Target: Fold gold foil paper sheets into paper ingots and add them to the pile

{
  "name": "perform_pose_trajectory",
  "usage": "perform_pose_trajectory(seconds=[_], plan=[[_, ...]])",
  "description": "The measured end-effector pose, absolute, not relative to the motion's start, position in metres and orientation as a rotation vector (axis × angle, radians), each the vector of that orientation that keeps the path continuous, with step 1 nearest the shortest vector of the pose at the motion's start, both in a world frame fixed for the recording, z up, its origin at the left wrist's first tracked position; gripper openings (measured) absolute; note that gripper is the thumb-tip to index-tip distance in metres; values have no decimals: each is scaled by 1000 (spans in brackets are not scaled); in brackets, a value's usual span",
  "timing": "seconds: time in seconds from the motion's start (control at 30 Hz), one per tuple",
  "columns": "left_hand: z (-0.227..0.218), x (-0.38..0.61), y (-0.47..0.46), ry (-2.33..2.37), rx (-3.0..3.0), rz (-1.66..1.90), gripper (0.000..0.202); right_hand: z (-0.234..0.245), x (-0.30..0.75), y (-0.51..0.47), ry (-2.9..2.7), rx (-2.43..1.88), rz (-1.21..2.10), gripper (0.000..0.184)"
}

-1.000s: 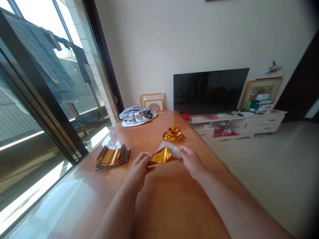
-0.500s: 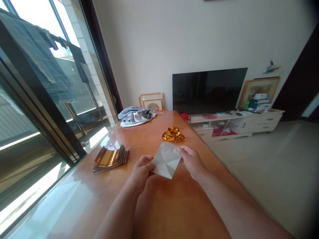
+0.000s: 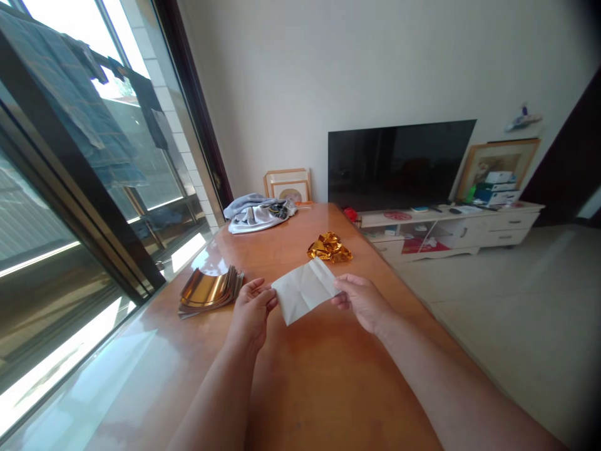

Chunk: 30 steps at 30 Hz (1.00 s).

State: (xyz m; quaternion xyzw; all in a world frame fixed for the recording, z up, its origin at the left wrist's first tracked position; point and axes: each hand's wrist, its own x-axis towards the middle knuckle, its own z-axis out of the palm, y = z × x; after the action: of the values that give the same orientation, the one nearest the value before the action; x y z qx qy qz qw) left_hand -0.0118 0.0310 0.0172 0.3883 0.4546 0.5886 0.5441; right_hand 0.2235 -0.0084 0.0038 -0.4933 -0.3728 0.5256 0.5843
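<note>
A pale sheet of paper (image 3: 303, 289) with crossing crease lines is held above the wooden table (image 3: 319, 388). My left hand (image 3: 253, 307) pinches its left edge between thumb and fingers. At its right edge, my right hand (image 3: 360, 299) grips the paper the same way. Just beyond the sheet lies a crumpled heap of shiny gold foil (image 3: 330, 247). To the left of my left hand sits a stack of curved gold foil sheets (image 3: 206, 292), their edges fanned at the right.
Grey cloth (image 3: 260, 214) lies at the table's far end, with framed pictures (image 3: 287, 186) behind it. Past the table's right edge stand a white TV cabinet (image 3: 479, 233) and a black television (image 3: 399, 164). A glass sliding door (image 3: 89, 188) runs along the left.
My hands have moved apart and turned the paper, which now spreads wider from left to right. The camera view has shifted slightly.
</note>
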Motion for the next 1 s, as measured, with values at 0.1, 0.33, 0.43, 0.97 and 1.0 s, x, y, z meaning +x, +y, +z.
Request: perform_pose_trajectory(seconds=[0.1, 0.33, 0.43, 0.97, 1.0], plan=[[15, -13, 32, 1261, 1084, 1512, 44, 2, 222, -8, -849, -1177, 1173, 21], [15, -1, 21, 1354, 1368, 1727, 23, -2, 215, -9, -852, -1185, 1167, 19], [14, 9, 10, 1325, 1584, 1646, 16, -2, 211, -11, -817, -1165, 1205, 16], [-19, 34, 11, 1011, 1502, 1274, 22, -2, 192, -21, -716, -999, 1625, 25], [-20, 32, 13, 1021, 1521, 1275, 20, -2, 193, -22, -743, -1033, 1637, 25]])
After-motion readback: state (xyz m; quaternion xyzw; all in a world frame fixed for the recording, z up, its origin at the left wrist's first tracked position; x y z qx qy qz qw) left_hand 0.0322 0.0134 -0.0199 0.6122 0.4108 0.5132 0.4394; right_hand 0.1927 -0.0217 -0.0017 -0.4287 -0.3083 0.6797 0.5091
